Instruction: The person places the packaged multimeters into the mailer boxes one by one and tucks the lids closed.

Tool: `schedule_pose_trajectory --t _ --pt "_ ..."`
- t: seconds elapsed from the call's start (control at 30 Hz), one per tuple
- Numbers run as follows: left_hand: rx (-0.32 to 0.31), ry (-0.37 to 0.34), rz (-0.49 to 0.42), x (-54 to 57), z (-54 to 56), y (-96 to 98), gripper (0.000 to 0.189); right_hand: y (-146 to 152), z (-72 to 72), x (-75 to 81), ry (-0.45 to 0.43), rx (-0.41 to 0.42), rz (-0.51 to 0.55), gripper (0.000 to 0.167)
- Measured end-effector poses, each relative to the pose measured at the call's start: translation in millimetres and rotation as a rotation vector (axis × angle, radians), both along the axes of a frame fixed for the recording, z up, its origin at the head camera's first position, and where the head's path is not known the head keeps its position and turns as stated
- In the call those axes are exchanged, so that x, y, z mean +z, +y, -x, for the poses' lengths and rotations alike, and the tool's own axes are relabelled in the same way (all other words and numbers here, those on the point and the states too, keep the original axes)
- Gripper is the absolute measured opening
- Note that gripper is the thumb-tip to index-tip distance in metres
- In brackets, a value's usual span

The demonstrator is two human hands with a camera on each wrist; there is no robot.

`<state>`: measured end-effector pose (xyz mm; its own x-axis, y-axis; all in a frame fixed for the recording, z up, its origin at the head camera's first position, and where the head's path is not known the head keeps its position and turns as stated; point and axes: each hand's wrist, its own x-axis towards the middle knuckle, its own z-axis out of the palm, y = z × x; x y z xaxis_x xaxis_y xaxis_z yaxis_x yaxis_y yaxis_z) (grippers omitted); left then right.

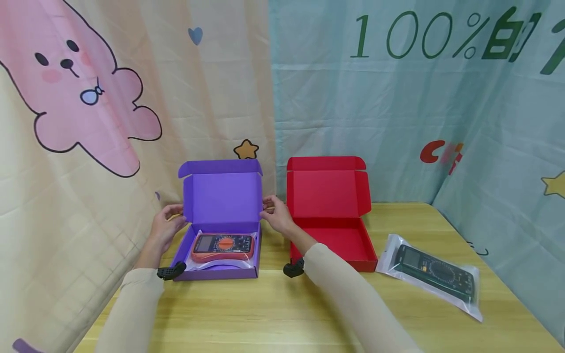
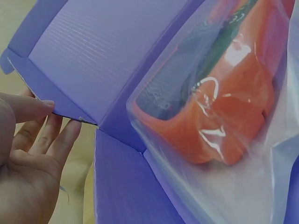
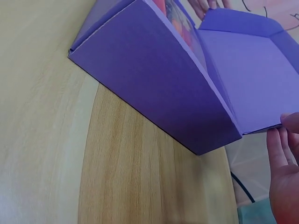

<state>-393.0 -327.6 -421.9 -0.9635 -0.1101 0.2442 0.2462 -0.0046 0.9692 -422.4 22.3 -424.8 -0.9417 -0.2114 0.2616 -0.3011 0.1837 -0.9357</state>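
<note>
The left hand (image 1: 165,225) had its fingers pinching the left side of the raised lid (image 1: 222,198) of the purple cardboard box (image 1: 216,276). Inside lay the bagged orange multimeter (image 1: 226,247), long axis left to right, display end leftward. The right hand's (image 1: 279,215) fingers pinched the lid's right side. Further right stood the open red box (image 1: 324,193); then the bagged dark green multimeter (image 1: 434,272) slanted across the desk (image 1: 247,314), display end farther away.
</note>
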Motion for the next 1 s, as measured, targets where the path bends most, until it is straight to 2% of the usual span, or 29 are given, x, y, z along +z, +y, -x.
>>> schedule_pose_trajectory --t 0.17,0.37,0.5,0.67,0.87,1.0 --pt "-0.012 0.014 -0.028 -1.0 -4.8 -3.3 0.028 -0.4 -2.0 0.1 0.020 0.032 -0.008 0.034" --pt "-0.035 0.006 -0.035 -1.5 -6.8 -1.6 0.036 0.4 -4.4 -1.7 0.013 0.035 0.005 0.035" --pt "-0.042 0.002 -0.047 -3.8 -8.0 -1.0 0.033 0.8 -6.8 -2.9 0.009 0.032 -0.002 0.035" --pt "-0.045 0.030 -0.031 -9.1 -9.4 -3.4 0.028 -0.9 -8.4 -5.9 0.040 0.043 -0.003 0.036" --pt "-0.053 0.067 0.006 -12.3 -11.2 -4.6 0.030 -4.6 -9.2 -8.0 0.076 0.050 0.007 0.037" --pt "-0.054 0.056 0.017 -12.0 -12.7 -5.1 0.030 -6.1 -11.4 -6.6 0.067 0.041 -0.009 0.036"
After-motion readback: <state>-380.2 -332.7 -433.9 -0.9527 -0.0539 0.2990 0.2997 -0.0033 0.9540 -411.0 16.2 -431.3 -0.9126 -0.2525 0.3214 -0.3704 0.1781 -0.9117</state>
